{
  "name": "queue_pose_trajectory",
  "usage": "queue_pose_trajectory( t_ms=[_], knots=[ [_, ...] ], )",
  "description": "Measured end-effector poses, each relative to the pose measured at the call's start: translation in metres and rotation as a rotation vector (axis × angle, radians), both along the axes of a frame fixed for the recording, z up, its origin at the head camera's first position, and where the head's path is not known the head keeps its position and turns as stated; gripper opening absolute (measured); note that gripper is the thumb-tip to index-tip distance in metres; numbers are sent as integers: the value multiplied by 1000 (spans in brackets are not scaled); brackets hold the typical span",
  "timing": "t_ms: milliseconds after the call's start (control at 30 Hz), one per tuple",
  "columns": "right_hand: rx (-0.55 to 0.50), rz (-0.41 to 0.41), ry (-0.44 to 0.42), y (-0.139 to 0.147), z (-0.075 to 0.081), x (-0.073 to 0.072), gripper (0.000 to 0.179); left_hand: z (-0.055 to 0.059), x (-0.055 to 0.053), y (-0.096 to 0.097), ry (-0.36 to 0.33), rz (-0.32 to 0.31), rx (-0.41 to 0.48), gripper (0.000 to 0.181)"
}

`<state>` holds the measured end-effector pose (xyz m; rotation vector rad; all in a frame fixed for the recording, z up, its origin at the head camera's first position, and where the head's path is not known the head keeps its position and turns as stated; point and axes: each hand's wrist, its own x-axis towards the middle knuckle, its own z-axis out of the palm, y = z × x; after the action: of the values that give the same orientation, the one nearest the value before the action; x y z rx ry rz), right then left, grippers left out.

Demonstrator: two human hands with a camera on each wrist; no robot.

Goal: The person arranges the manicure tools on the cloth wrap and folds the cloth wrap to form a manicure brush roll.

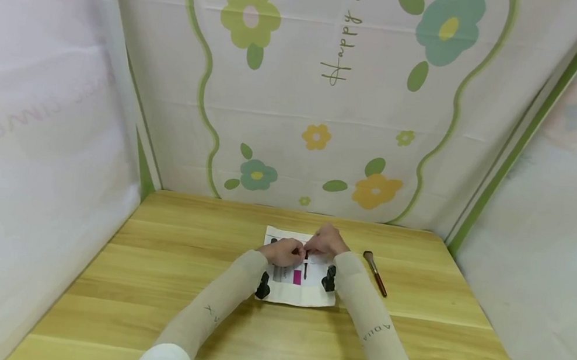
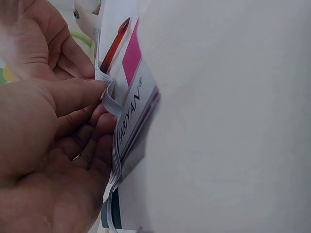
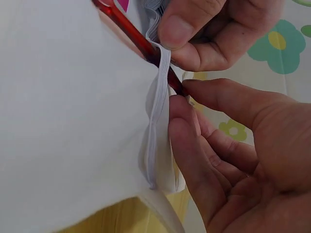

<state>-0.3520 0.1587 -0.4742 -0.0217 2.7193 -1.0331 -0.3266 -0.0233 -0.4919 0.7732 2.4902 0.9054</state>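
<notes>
A white fabric brush roll [image 1: 297,295] lies spread on the table with both hands over its far half. My right hand [image 1: 326,241] pinches the dark far end of a slim makeup brush [image 3: 129,29] between thumb and fingers. Its glossy red-brown handle passes under the white elastic band [image 3: 155,111] and points back toward me. My left hand [image 1: 283,252] pinches that band between thumb and forefinger, right beside the handle, lifting it into a fold. The brush's far tip is hidden by the right fingers.
A larger makeup brush [image 1: 375,273] with a dark handle lies on the wooden table [image 1: 181,251], right of the roll. Printed lettering and a magenta block [image 1: 297,277] show on the roll. Black devices [image 1: 263,286] sit at both wrists. Flower-printed cloth [image 1: 328,108] encloses the table.
</notes>
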Motion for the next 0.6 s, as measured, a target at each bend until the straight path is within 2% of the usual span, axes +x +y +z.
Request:
queue_pose_trajectory(
  t_ms=[300, 600],
  knots=[
    [-14, 56, -15, 1, 0, 8, 10, -3, 0, -1, 14, 14, 11, 18],
    [-23, 78, -20, 5, 1, 11, 10, 3, 4, 1, 22, 21, -2, 18]
  ],
)
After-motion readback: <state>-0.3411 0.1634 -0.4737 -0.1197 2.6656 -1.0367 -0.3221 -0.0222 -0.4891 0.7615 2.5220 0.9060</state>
